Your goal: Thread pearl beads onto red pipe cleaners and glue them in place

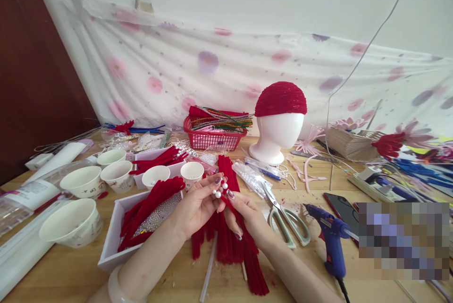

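Above the table's middle, my left hand [200, 199] is closed in a pinch at a small cluster of white pearl beads [218, 194] on red fuzzy stem. My right hand [249, 215] is close beside it, its thumb and fingers closed on red pipe cleaners [256, 277] whose ends trail down toward the table's front. What lies between the fingertips is partly hidden. Under both hands lies a thick bundle of red pipe cleaners [226, 246]. Scissors [283, 215] with pale green handles rest just right of my right hand.
A white box [106, 251] holds red stems and pearls. Paper cups [72, 223] stand left. Behind are a red basket [221, 141] and a white foam head [279, 133] in a red cap [281, 99]. A blue glue gun [331, 239] and phone [343, 211] are right.
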Demonstrator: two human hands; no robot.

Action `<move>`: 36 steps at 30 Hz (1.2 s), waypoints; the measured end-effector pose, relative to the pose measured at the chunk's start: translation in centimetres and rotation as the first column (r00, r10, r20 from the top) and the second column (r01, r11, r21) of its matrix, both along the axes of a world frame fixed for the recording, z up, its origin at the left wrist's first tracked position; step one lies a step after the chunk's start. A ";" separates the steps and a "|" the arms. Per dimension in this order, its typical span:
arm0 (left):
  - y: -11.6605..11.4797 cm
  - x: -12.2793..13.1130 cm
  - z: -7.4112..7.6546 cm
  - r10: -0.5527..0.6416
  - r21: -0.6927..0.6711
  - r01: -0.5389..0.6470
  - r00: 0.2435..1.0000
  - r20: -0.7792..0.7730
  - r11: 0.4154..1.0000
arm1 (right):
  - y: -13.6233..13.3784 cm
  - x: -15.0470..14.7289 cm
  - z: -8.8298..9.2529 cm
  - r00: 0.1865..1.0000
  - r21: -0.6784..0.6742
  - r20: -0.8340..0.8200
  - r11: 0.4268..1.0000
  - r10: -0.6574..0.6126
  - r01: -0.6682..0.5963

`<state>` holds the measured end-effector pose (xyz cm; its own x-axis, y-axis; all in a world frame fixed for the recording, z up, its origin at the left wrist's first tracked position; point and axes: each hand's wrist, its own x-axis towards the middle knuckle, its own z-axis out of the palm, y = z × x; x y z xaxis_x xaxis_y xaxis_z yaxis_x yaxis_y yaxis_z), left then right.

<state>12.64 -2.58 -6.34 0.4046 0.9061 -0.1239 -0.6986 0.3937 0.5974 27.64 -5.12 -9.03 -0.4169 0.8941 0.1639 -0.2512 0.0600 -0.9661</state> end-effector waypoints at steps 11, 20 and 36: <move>0.0 0.1 -0.1 0.003 0.002 -0.003 1.000 0.019 1.000 | -0.1 -0.2 0.5 1.000 -0.079 0.009 0.997 -0.019 0.020; 0.0 0.1 -0.3 0.017 0.012 -0.018 0.999 0.050 1.000 | -0.1 -0.1 0.4 1.000 -0.091 -0.020 0.996 -0.021 0.020; 0.1 0.1 -0.4 0.007 0.038 -0.009 0.999 0.049 0.999 | 0.0 -0.1 0.2 0.999 -0.068 -0.054 0.998 0.002 -0.005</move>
